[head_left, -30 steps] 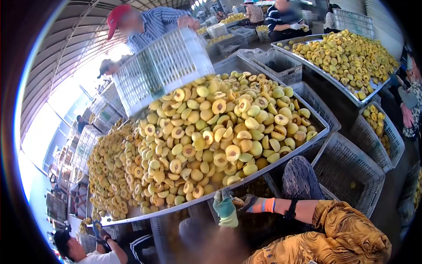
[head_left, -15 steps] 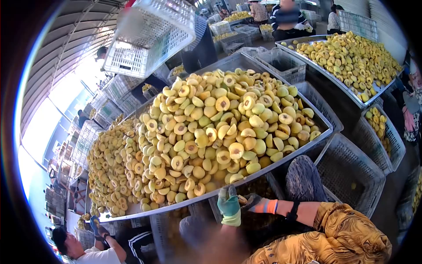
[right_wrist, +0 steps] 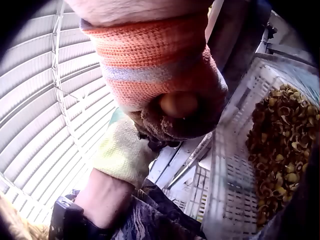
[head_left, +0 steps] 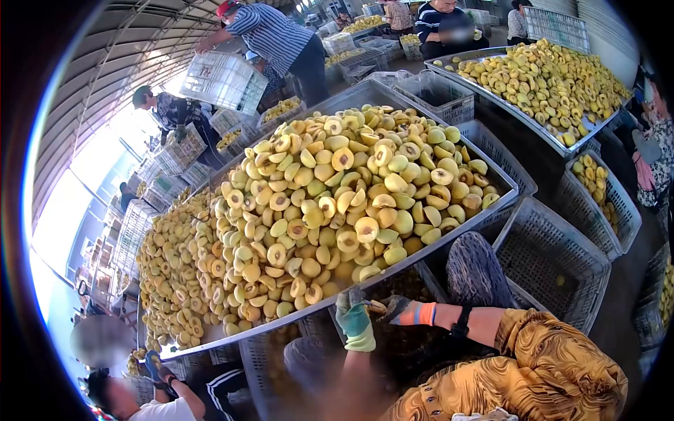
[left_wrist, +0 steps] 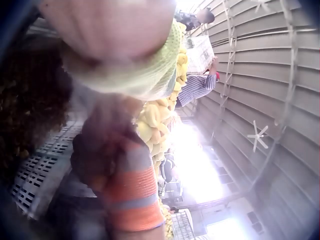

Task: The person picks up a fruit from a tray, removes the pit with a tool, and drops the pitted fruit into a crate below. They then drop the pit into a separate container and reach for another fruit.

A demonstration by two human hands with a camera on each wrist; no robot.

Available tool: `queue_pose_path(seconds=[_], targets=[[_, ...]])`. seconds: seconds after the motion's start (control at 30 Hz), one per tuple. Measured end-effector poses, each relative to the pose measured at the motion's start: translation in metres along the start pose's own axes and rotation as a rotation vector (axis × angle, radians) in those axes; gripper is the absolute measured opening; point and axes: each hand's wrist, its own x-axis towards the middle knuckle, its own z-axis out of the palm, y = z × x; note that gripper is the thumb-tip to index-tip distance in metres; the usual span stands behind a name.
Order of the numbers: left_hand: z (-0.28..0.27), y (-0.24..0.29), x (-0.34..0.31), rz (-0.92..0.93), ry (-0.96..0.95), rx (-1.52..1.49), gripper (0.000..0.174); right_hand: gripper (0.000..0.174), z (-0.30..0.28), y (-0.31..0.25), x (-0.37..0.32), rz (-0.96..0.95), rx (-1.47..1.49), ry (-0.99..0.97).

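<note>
My two gloved hands meet low at the near edge of the tray. The left hand [head_left: 357,323], in a green and pale yellow glove, has bent fingers at a small orange-brown piece [head_left: 377,307], which looks like a peach half, mostly hidden. From the right, my right hand [head_left: 399,311], in a grey glove with an orange cuff, reaches up to it. In the right wrist view, that hand's curled fingers grip a tan, rounded handle end [right_wrist: 179,105]; the tool's other end is hidden. Beyond both hands rises a large heap of yellow peach halves [head_left: 337,210].
Below the hands stands a white crate [right_wrist: 232,170] of brown and yellow scraps. A grey crate [head_left: 554,252] is at my right, near a second tray of fruit [head_left: 547,88]. A person in a striped shirt [head_left: 270,35] carries a white crate [head_left: 223,83] behind the heap.
The person in the striped shirt has taken the crate from over the heap towards the back left and lowered it. My hands stay together at the tray edge.
</note>
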Motion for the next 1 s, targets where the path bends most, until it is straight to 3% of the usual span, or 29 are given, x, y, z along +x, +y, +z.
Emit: queue_pose_path(seconds=[0.13, 0.17, 0.23, 0.3, 0.37, 0.43, 0.47, 0.5, 0.53, 0.67, 0.7, 0.77, 0.93, 1.0], targets=[[-0.014, -0.009, 0.007, 0.023, -0.042, -0.071, 0.017, 0.042, -0.006, -0.012, -0.010, -0.051, 0.432, 0.066], [-0.016, -0.005, 0.005, 0.023, -0.025, -0.058, 0.018, 0.042, 0.001, -0.002, -0.004, -0.030, 0.309, 0.066], [-0.019, -0.012, 0.013, 0.067, 0.141, -0.101, 0.013, 0.054, 0.006, 0.001, -0.004, -0.196, 0.375, 0.188], [-0.057, -0.035, 0.031, 0.522, -0.037, 0.787, 0.018, 0.043, -0.016, -0.027, -0.018, -0.053, 0.436, 0.151], [-0.054, -0.024, 0.028, -0.095, -0.197, -0.244, 0.023, 0.043, -0.026, -0.040, -0.022, -0.030, 0.387, 0.117], [-0.046, -0.011, 0.022, -0.159, -0.266, -0.270, 0.025, 0.040, 0.006, -0.001, -0.002, -0.097, 0.495, 0.110], [-0.032, -0.001, 0.015, -0.185, -0.071, -0.214, 0.026, 0.037, 0.005, 0.002, 0.000, 0.037, 0.447, 0.039], [-0.018, 0.006, 0.012, -0.197, 0.107, -0.160, 0.027, 0.034, -0.002, 0.000, 0.001, 0.158, 0.383, -0.020], [-0.016, 0.007, 0.011, -0.206, 0.106, -0.163, 0.028, 0.032, -0.003, -0.005, 0.000, 0.051, 0.296, 0.053], [-0.021, -0.001, 0.016, -0.191, 0.036, -0.171, 0.026, 0.036, -0.007, -0.016, 0.000, 0.113, 0.255, 0.072], [-0.020, -0.003, 0.018, -0.159, 0.028, -0.149, 0.025, 0.034, -0.004, -0.016, -0.002, 0.086, 0.370, 0.109], [-0.019, -0.002, 0.016, -0.102, 0.023, -0.103, 0.024, 0.035, -0.001, -0.014, -0.001, 0.141, 0.217, 0.153], [-0.014, -0.012, 0.008, 0.052, -0.011, 0.070, 0.012, 0.031, 0.014, -0.004, 0.000, 0.043, 0.223, 0.231], [-0.003, -0.020, 0.004, 0.164, 0.083, 0.148, 0.012, 0.027, 0.012, -0.006, -0.002, -0.027, 0.235, 0.209]])
